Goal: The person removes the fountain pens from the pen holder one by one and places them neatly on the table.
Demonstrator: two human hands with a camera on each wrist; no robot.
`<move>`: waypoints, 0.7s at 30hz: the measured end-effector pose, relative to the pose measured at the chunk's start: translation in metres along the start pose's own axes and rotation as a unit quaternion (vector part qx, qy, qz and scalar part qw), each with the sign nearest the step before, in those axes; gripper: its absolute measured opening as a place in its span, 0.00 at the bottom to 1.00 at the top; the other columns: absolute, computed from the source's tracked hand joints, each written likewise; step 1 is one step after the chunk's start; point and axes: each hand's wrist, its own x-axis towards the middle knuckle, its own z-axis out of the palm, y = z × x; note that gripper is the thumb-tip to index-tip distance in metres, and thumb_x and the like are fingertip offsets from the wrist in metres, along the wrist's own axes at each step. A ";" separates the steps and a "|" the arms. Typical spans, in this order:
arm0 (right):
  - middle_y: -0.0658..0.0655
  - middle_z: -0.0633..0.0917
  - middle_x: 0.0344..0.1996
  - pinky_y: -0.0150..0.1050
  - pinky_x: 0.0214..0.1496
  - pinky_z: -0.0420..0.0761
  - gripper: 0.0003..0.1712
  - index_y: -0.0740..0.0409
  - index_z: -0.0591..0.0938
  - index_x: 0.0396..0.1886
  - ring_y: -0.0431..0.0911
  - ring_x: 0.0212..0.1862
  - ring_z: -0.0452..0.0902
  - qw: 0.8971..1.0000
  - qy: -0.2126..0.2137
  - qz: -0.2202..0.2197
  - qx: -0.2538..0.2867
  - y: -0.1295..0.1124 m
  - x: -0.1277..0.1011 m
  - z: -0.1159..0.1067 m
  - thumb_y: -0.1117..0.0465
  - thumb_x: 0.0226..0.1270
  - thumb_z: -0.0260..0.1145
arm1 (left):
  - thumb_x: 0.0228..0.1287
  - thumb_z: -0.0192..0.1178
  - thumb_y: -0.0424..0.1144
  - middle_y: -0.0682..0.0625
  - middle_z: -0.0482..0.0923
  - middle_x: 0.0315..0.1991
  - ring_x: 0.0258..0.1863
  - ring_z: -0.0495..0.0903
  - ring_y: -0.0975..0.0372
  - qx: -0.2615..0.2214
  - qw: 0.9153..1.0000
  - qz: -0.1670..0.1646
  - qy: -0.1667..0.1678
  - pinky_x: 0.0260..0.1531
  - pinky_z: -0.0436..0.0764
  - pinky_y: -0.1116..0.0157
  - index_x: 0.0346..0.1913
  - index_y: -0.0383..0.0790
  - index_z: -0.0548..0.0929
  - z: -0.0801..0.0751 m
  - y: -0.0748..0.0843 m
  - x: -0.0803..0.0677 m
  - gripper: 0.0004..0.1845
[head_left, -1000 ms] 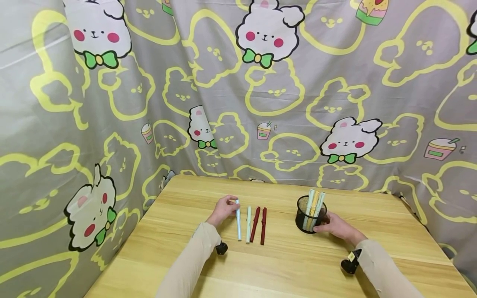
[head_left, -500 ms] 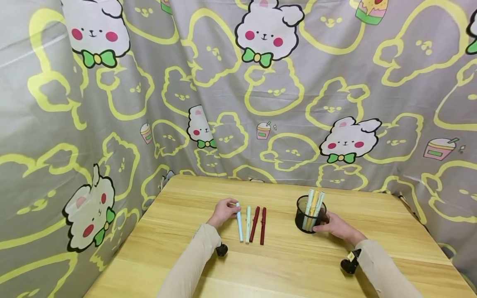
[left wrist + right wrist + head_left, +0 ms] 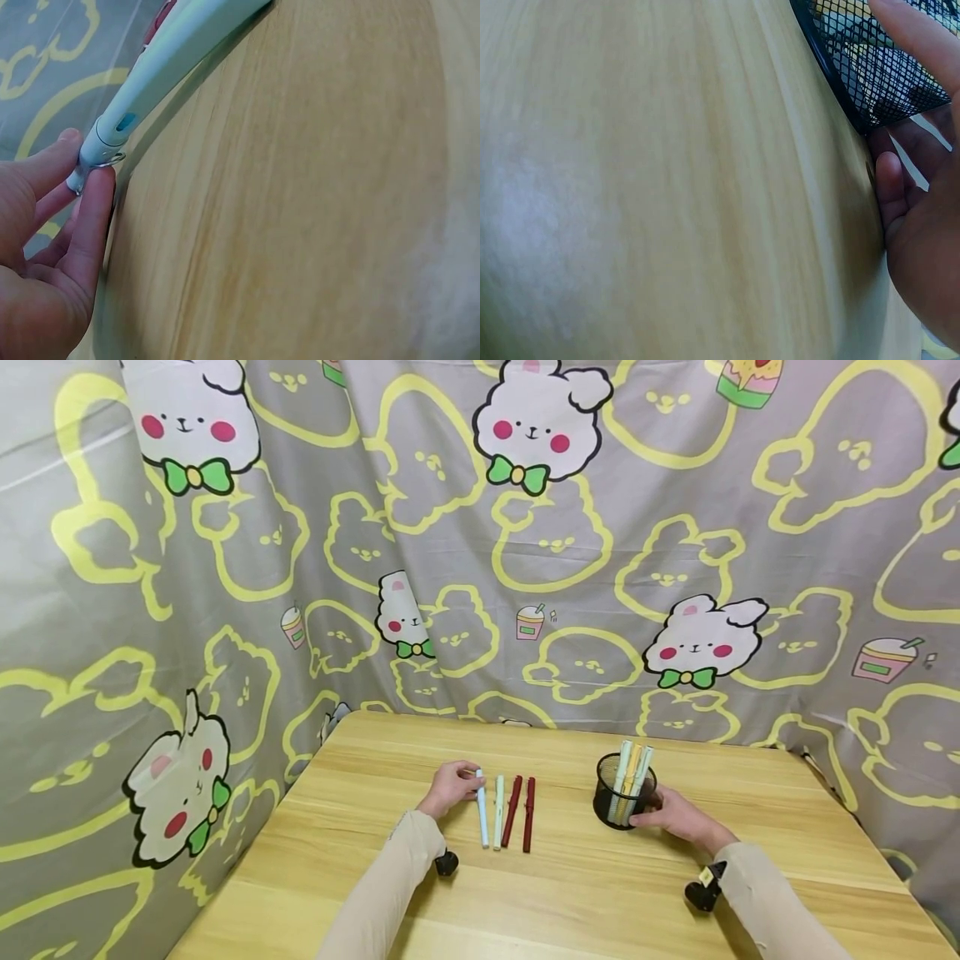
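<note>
Two hands, left hand (image 3: 448, 787) pinching smooth blue pen (image 3: 481, 807), right hand (image 3: 670, 816) gripping mesh cup (image 3: 617, 803)

The head camera looked forward and down from well back, over the whole surface (image 3: 570, 893) toward the curtain (image 3: 480, 568). Each wrist camera sat very close, low along the wood: the left shared the pen (image 3: 150, 75), the right the cup (image 3: 870, 67).
</note>
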 end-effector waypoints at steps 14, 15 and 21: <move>0.73 0.73 0.56 0.28 0.53 0.69 0.38 0.76 0.65 0.63 0.51 0.54 0.73 1.000 -0.003 0.000 0.004 0.002 0.000 0.000 0.64 0.57 0.71 | 0.59 0.63 0.26 0.40 0.75 0.34 0.29 0.81 0.57 0.009 1.000 0.017 0.012 0.31 0.84 0.64 0.49 0.20 0.77 0.003 0.004 -0.005 0.17; 0.73 0.73 0.56 0.28 0.53 0.69 0.38 0.76 0.65 0.63 0.52 0.54 0.72 1.000 -0.003 0.000 0.003 0.002 0.000 0.000 0.64 0.57 0.71 | 0.58 0.64 0.26 0.42 0.75 0.33 0.27 0.81 0.60 0.011 1.000 0.015 0.014 0.30 0.84 0.65 0.49 0.21 0.77 0.003 -0.001 -0.001 0.17; 0.73 0.73 0.56 0.27 0.53 0.69 0.37 0.76 0.65 0.63 0.44 0.52 0.74 1.000 -0.006 -0.006 0.010 0.001 0.000 -0.001 0.65 0.58 0.70 | 0.56 0.66 0.28 0.44 0.76 0.34 0.27 0.80 0.63 0.009 1.000 0.000 0.020 0.29 0.83 0.65 0.47 0.23 0.78 0.004 -0.003 0.003 0.16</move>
